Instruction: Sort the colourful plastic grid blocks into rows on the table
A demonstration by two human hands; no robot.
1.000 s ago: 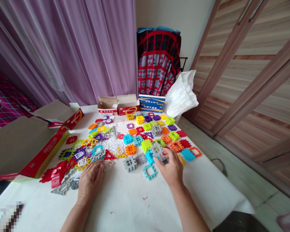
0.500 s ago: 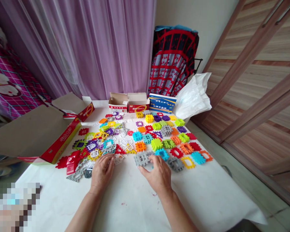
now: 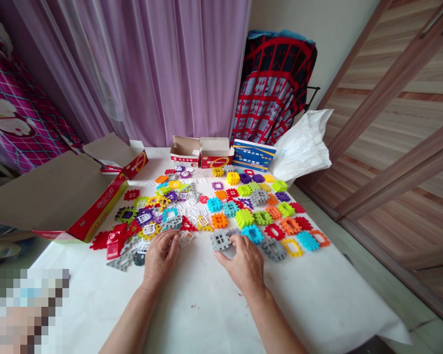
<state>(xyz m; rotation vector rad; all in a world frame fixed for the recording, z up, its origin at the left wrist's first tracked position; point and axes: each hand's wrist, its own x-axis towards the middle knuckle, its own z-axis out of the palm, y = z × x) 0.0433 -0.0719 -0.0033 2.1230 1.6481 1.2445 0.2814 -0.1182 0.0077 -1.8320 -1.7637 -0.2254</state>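
Note:
My left hand (image 3: 161, 255) rests at the front edge of a mixed pile, its fingers curled close together by a grey-teal piece (image 3: 172, 223); what they hold, if anything, is hidden. Beside it lie a white lattice frame (image 3: 186, 239) and a black wheel (image 3: 140, 258). My right hand (image 3: 244, 259) has thumb and fingers curved apart around the right side of grey window-like blocks (image 3: 219, 240). Whether it grips them is unclear. A bright blue block (image 3: 252, 234) and dark grey blocks (image 3: 273, 250) lie just beyond and right of it.
Stacked coloured blocks (image 3: 244, 218) form rows on the right of the white-covered table (image 3: 206, 314). An open red box (image 3: 96, 206) stands at left, smaller boxes (image 3: 216, 153) and a blue box (image 3: 253, 156) at the back. A white bag (image 3: 302, 147) is at back right.
The view has shifted slightly, so the table and objects sit a little right and higher. Both hands stay in nearly the same places beside the pieces.

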